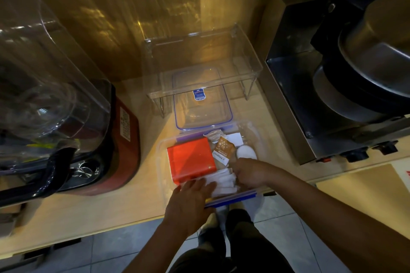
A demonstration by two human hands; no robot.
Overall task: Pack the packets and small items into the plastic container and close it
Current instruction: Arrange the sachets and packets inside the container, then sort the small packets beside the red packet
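Note:
A clear plastic container with blue clips stands open at the counter's front edge. Inside lie a red flat box, a brown packet, a white round item, a white card and several white packets. Its clear lid with a blue seal lies flat just behind it. My left hand rests on the container's near-left rim, fingers spread over the white packets. My right hand reaches into the container's right side, fingers curled at the white packets; whether it grips one is hidden.
A clear acrylic riser straddles the lid at the back. A red blender base with a clear cover stands to the left. To the right sits a steel appliance holding metal pots. Tiled floor lies below the counter edge.

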